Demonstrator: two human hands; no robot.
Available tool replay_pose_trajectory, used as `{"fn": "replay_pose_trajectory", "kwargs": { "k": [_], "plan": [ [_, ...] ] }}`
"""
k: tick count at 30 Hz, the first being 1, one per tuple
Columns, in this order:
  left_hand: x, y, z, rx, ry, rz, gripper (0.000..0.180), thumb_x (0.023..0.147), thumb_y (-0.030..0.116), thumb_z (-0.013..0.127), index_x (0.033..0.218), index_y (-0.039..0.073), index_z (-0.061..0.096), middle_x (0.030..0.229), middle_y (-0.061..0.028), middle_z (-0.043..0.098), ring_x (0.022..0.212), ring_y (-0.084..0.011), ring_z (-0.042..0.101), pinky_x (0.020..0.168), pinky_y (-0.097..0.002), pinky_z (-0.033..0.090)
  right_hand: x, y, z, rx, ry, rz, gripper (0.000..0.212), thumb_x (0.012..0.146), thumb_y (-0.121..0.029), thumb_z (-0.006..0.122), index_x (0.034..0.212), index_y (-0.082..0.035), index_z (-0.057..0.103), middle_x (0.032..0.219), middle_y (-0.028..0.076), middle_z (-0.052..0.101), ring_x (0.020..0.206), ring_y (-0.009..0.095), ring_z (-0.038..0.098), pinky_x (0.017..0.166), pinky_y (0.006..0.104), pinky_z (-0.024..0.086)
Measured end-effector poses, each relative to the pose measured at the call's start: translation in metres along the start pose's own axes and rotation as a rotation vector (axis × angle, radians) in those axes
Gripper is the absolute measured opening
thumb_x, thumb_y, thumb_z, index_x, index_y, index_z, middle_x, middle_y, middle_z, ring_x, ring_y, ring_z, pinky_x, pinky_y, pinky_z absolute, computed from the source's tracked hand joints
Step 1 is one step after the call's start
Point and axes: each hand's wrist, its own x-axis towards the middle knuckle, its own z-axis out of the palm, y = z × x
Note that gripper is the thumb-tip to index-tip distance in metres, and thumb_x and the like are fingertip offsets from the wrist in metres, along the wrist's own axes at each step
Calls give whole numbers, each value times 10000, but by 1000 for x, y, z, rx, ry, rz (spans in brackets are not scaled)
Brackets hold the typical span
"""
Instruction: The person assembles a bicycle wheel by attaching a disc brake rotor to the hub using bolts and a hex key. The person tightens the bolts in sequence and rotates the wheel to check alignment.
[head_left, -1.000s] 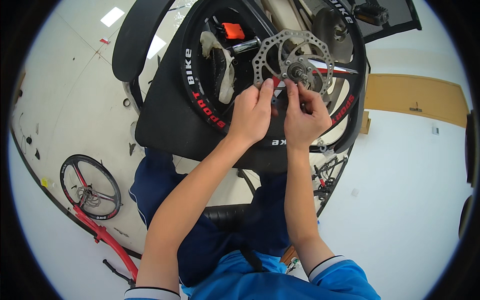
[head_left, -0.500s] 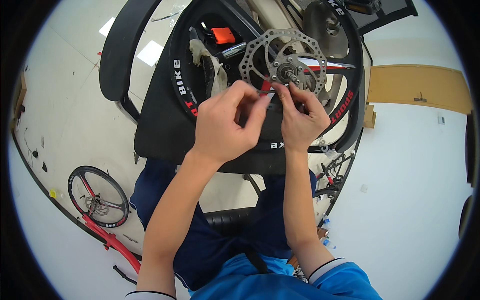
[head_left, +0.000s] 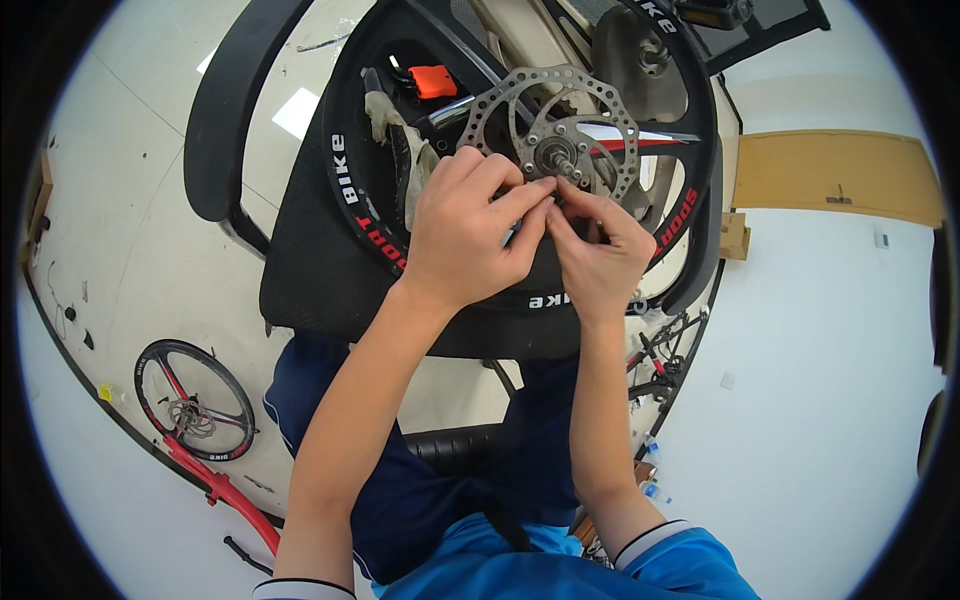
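A black bicycle wheel (head_left: 335,185) with red and white markings lies flat on a black chair seat (head_left: 300,285). At its hub sits a perforated metal brake disc (head_left: 556,76), and a threaded axle (head_left: 562,160) sticks up from its centre. Just on the near side of that axle, the fingertips of my left hand (head_left: 460,230) and my right hand (head_left: 600,245) meet. Both hands are closed in a pinch, thumbs against forefingers. Whatever lies between the fingertips is too small and covered to make out.
Left of the hub, an orange-red object (head_left: 433,81), a silver metal bar (head_left: 448,113) and a pale crumpled cloth or glove (head_left: 383,115) lie within the wheel. The chair's armrest (head_left: 222,130) rises at left. A second wheel (head_left: 148,385) and a red bicycle frame (head_left: 225,490) are at lower left.
My left hand has moved right and its fingertips now meet those of my right hand, which has shifted slightly down. The wheel and chair appear a little farther left and lower.
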Motion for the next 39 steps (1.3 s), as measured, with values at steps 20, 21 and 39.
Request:
{"fn": "replay_pose_trajectory", "kwargs": {
  "k": [20,21,39],
  "plan": [
    [-23,-17,-47,-17,154,-142,131,822,-54,659,914,-14,743,778,-76,673,630,-140,555,575,-243,425,-85,66,-44,527,-198,665,80,905,9,704,975,50,707,764,-51,610,648,-9,473,569,155,341],
    [-29,-21,-58,10,178,-246,112,907,-8,626,931,-41,730,809,-59,687,657,-90,537,589,-220,413,-93,69,-39,545,-230,669,83,907,8,702,977,51,708,756,-54,603,642,-8,464,568,157,337],
    [-120,49,-209,171,490,-724,262,1015,139,537,1013,-59,709,685,28,531,627,-39,431,578,-196,338,-112,76,-1,113,-301,261,116,896,-95,739,877,16,711,647,-78,492,588,1,372,523,190,274]
  ]
}}
